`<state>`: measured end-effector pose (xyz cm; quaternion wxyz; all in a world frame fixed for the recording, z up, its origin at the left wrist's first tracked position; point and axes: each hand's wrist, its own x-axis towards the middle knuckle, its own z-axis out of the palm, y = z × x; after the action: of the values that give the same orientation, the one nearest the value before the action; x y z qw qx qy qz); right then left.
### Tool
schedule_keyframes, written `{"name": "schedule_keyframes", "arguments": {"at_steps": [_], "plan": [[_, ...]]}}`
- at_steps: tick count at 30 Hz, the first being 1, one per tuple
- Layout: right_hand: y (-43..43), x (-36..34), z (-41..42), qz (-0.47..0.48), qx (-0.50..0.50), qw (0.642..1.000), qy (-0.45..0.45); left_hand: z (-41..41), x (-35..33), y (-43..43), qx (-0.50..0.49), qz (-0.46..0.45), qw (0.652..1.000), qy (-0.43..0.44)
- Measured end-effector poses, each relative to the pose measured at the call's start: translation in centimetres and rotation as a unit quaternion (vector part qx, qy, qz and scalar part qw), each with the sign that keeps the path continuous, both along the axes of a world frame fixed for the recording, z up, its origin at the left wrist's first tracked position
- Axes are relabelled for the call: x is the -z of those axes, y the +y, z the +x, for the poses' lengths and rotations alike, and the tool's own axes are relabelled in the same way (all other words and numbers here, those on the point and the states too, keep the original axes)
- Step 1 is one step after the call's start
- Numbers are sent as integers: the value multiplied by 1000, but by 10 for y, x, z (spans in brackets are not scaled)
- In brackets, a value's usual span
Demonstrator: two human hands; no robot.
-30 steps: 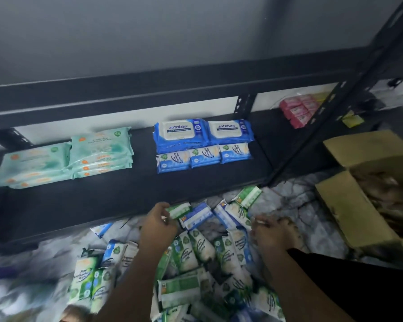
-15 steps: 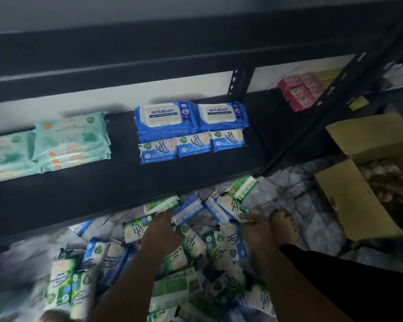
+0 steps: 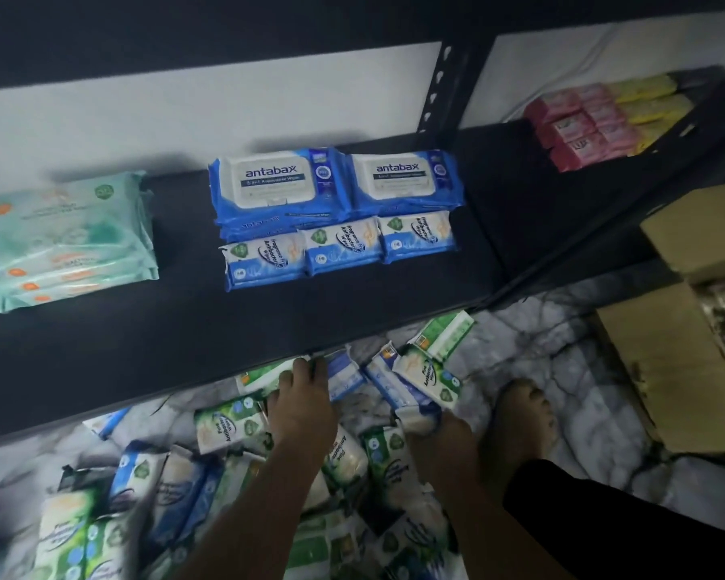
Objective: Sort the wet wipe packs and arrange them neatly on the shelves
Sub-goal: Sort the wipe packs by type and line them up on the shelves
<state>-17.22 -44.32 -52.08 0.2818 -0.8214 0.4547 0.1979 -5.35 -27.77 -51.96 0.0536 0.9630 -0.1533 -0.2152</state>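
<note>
Small green and blue wet wipe packs (image 3: 231, 429) lie in a loose pile on the marble floor under the black shelf (image 3: 185, 341). My left hand (image 3: 302, 403) reaches into the pile at the shelf's front edge, its fingers curled over a small blue pack (image 3: 346, 376) beside a green one. My right hand (image 3: 436, 445) grips another small blue-and-white pack (image 3: 415, 418). On the shelf stand two large blue Antabax packs (image 3: 277, 186), three small blue packs (image 3: 340, 249) in a row in front of them, and stacked mint-green packs (image 3: 63, 240) at the left.
Pink (image 3: 578, 127) and yellow packs (image 3: 653, 102) sit at the shelf's far right, behind a black upright. An open cardboard box (image 3: 662, 362) stands on the floor at the right. A bare foot (image 3: 520, 420) rests beside my right hand.
The view has moved closer and lower toward the shelf. My left hand stays on the packs at the shelf edge; my right hand has closed on a small blue pack.
</note>
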Motion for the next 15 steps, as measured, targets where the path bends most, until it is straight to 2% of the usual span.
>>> {"name": "schedule_keyframes", "arguments": {"at_steps": [5, 10, 12, 15], "plan": [[4, -4, -5, -11, -23, 1000, -15, 9, 4, 1, -91, -120, 987, 65], [3, -15, -5, 48, -1, 998, -44, 8, -28, -4, -121, -199, 959, 162], [2, -23, -8, 52, 9, 996, -71, 5, -49, 0, -162, -267, 921, 235], [2, -45, -9, 22, 29, 995, -89, -4, -69, 11, -262, -373, 821, 343]]}}
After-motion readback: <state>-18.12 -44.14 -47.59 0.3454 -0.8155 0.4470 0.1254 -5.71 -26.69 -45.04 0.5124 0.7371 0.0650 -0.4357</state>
